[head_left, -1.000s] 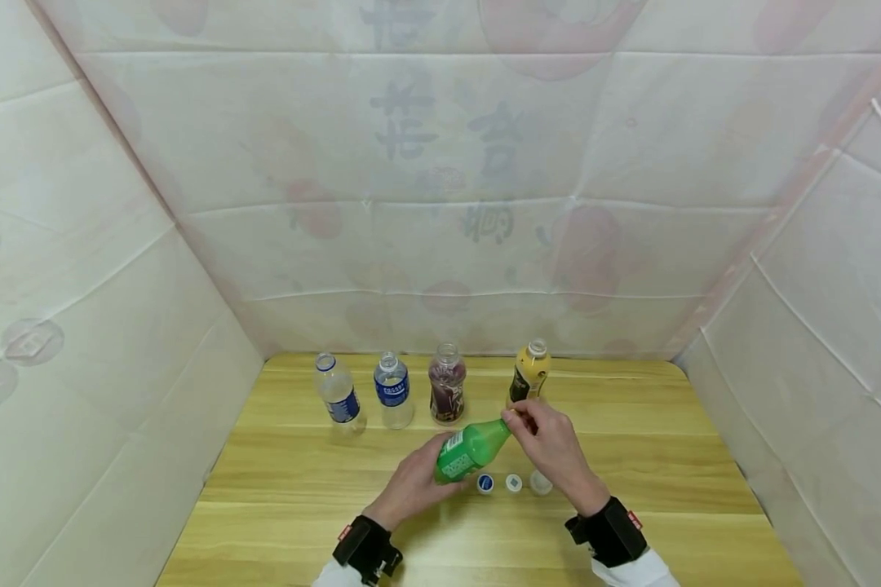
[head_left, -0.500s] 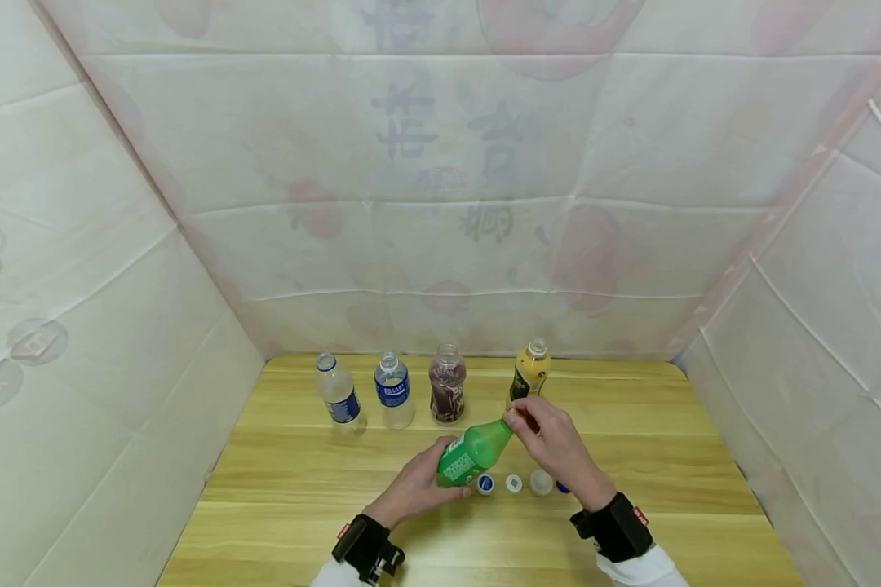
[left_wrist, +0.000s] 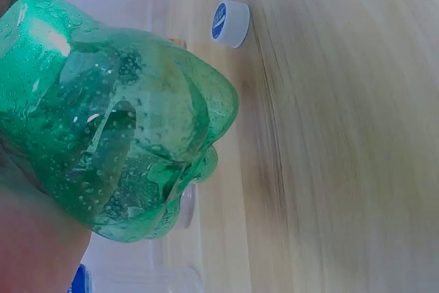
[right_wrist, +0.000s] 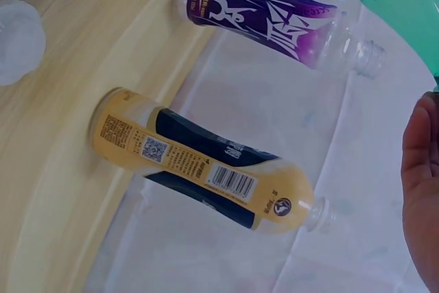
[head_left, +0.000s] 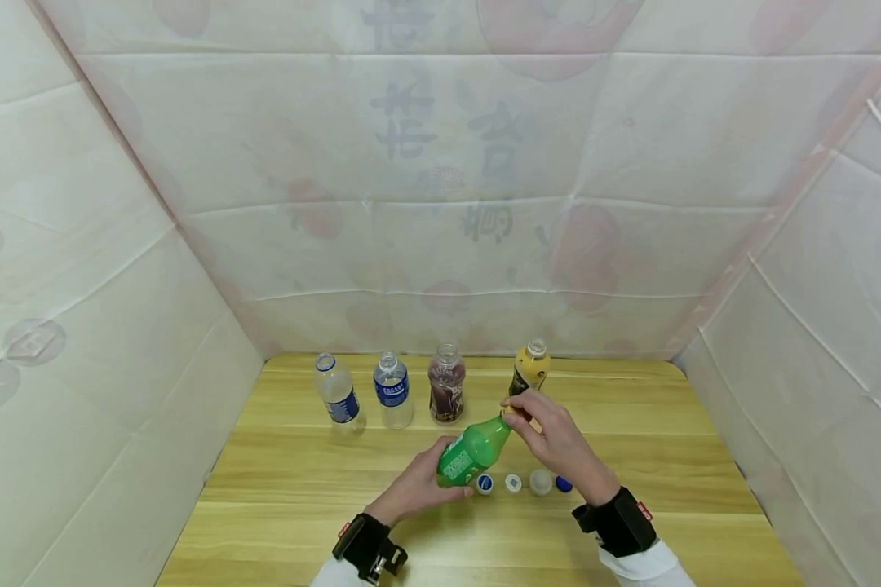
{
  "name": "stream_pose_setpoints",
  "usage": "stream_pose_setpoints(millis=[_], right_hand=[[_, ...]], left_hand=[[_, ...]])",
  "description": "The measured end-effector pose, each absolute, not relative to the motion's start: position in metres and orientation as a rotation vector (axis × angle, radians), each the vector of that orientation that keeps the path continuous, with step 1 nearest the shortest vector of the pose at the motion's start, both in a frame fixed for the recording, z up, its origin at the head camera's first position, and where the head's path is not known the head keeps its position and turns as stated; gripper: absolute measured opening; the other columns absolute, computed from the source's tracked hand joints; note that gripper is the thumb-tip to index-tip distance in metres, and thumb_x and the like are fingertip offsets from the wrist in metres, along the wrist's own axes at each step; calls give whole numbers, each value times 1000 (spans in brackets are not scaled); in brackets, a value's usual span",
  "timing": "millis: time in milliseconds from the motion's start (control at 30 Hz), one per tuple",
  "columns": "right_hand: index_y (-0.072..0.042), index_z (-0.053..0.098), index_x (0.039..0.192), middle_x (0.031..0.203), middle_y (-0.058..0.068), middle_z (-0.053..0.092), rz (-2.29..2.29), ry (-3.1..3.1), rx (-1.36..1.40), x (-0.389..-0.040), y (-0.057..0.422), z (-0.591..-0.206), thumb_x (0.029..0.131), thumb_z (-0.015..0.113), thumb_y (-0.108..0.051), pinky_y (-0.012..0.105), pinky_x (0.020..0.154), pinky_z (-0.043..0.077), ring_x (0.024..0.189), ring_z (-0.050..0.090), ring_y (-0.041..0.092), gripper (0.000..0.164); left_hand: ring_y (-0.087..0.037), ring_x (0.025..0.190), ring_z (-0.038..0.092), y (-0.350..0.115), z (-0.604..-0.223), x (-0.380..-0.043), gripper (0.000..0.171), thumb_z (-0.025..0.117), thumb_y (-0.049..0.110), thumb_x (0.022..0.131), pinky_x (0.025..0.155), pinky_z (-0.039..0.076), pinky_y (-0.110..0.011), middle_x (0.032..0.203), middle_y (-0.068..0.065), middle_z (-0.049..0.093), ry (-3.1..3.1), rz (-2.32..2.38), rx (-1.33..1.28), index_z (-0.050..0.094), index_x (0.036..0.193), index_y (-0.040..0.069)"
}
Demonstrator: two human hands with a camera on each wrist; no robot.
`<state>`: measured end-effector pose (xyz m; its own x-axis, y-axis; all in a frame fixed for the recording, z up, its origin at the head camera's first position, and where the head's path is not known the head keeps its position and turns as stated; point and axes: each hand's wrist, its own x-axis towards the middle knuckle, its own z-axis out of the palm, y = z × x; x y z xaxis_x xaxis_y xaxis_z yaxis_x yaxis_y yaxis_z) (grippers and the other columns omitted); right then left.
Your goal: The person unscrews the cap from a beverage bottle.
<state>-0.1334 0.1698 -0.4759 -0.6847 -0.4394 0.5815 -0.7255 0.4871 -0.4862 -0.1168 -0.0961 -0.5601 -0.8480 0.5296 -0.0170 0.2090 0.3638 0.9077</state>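
Note:
My left hand (head_left: 417,487) grips a green plastic bottle (head_left: 474,452) round its body, tilted with its neck up to the right. At that neck, the thumb and fingers of my right hand (head_left: 556,436) pinch a small yellow-orange cap (head_left: 509,411), mostly covered by the fingertips. Whether the cap is still seated on the neck cannot be told. In the left wrist view the bottle's lobed base (left_wrist: 199,114) shows, with droplets inside. Behind my right hand stands an uncapped yellow bottle (right_wrist: 206,162) with a dark label.
Uncapped bottles stand along the back: two clear ones (head_left: 338,395) (head_left: 392,393) with blue labels and a purple-labelled one (head_left: 447,387). In front lie a blue-and-white cap (head_left: 485,484), a white cap (head_left: 513,483), a translucent cap (head_left: 540,482) and a blue cap (head_left: 564,484). Pale sheets wall the wooden table (head_left: 264,522).
My right hand has turned slightly at the bottle's neck and its wrist has shifted right, uncovering the blue cap on the table. The left hand and bottle have barely moved.

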Motion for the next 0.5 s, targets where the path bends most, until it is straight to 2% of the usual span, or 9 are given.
stream_pose_setpoints(millis=[300, 500], right_hand=[[-7, 71, 122, 109, 0, 67, 1080, -2288, 1025, -135, 172, -476, 93, 72, 2, 21, 69, 51, 89, 64, 11, 31], [-6, 71, 125, 114, 3, 67, 1069, -2274, 1049, -134, 175, -475, 93, 72, 3, 23, 73, 53, 94, 66, 15, 33]], left_hand=[[-19, 112, 63, -95, -564, -116, 78, 85, 28, 85, 96, 52, -37, 128, -4, 64, 2273, 1529, 646, 44, 149, 10], [-19, 112, 63, -93, -564, -117, 78, 84, 28, 85, 95, 52, -37, 128, -4, 64, 2271, 1530, 636, 45, 149, 10]])
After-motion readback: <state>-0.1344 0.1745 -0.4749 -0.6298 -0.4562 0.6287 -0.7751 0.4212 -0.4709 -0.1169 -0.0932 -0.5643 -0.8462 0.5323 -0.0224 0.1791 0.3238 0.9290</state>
